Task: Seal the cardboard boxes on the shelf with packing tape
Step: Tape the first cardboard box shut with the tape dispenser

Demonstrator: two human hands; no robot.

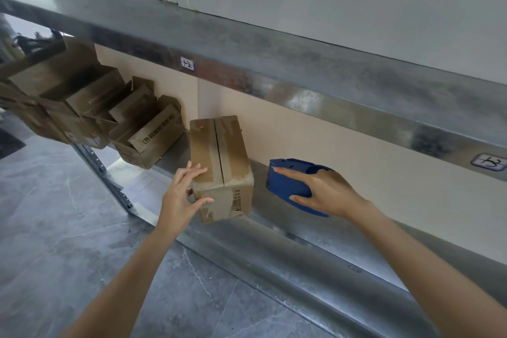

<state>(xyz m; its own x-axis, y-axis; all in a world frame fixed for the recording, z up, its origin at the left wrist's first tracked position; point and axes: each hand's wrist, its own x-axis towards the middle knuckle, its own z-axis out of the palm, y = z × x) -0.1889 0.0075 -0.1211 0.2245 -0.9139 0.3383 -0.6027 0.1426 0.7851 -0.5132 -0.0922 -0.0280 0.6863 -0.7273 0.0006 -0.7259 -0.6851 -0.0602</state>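
Closed cardboard box (pixel 219 162) beside blue tape dispenser (pixel 288 182).

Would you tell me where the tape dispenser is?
Head view, right of centre: the right hand grips the tape dispenser, just right of the closed box.

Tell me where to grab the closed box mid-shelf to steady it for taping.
Likely the near left top corner of the closed box, coming from the left: that side has room, the tape dispenser is on its right, and the centre seam stays uncovered.
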